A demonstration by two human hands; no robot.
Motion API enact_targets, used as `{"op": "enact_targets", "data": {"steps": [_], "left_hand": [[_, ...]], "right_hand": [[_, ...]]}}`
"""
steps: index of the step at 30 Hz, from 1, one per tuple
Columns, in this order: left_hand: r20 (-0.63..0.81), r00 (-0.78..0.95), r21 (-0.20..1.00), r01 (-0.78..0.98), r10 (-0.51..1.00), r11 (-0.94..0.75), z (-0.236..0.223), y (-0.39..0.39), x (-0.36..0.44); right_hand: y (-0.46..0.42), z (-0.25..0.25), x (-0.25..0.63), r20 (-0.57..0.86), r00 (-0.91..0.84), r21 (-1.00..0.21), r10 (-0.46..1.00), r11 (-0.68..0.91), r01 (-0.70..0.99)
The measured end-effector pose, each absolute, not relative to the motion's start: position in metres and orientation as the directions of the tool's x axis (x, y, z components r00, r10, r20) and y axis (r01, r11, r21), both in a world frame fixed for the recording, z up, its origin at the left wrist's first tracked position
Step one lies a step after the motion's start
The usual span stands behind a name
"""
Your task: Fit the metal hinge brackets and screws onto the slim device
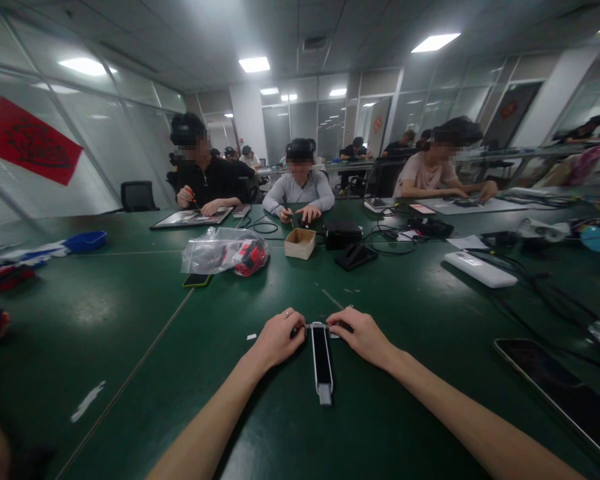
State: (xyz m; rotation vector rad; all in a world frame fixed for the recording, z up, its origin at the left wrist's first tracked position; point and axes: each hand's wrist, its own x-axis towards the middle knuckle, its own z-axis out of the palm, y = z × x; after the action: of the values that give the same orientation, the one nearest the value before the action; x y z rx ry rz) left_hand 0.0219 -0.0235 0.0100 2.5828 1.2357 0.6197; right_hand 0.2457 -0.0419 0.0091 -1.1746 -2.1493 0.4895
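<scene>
A long narrow device [322,363] lies on the green table between my hands, its black middle edged by a pale frame. A grey block sits at its near end. At the device's far left corner, my left hand [281,338] is closed, thumb and fingers pinched together, with a small dark piece partly showing under them. My right hand [363,335] pinches at the far right corner. A thin bar seems to cross between the two sets of fingertips. A small pale piece shows beneath the right fingers, mostly hidden.
Ahead stand an open cardboard box [300,245], a clear plastic bag [207,251] with a red item, and a black box [343,235]. A white power-bank-like case [479,269], cables and a large phone [560,387] lie right. Several people work across the table [155,400].
</scene>
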Motion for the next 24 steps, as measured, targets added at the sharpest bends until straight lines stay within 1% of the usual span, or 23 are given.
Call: {"op": "enact_targets", "data": {"steps": [3, 9, 14, 17, 20, 22, 24], "left_hand": [[0.281, 0.561, 0.348, 0.696, 0.778, -0.628, 0.012, -0.024, 0.022], [0.271, 0.544, 0.351, 0.712, 0.794, -0.608, 0.014, -0.025, 0.022], [0.275, 0.547, 0.352, 0.708, 0.791, -0.612, 0.013, -0.025, 0.021], [0.279, 0.545, 0.349, 0.710, 0.791, -0.612, 0.012, -0.024, 0.021], [0.278, 0.553, 0.342, 0.707, 0.786, -0.619, 0.011, -0.023, 0.021], [0.283, 0.558, 0.343, 0.701, 0.781, -0.625, 0.011, -0.023, 0.021], [0.288, 0.556, 0.350, 0.697, 0.779, -0.627, 0.010, -0.023, 0.020]], "right_hand": [[-0.040, 0.009, 0.247, 0.327, -0.415, -0.594, 0.849, 0.526, 0.609], [-0.039, 0.009, 0.252, 0.322, -0.458, -0.564, 0.829, 0.556, 0.610], [-0.040, 0.012, 0.254, 0.304, -0.458, -0.564, 0.836, 0.545, 0.620], [-0.039, 0.014, 0.259, 0.310, -0.466, -0.542, 0.829, 0.557, 0.629], [-0.033, 0.016, 0.269, 0.348, -0.424, -0.491, 0.836, 0.548, 0.677], [-0.028, 0.015, 0.278, 0.369, -0.366, -0.452, 0.854, 0.509, 0.733], [-0.023, 0.011, 0.286, 0.352, -0.314, -0.422, 0.882, 0.449, 0.788]]}}
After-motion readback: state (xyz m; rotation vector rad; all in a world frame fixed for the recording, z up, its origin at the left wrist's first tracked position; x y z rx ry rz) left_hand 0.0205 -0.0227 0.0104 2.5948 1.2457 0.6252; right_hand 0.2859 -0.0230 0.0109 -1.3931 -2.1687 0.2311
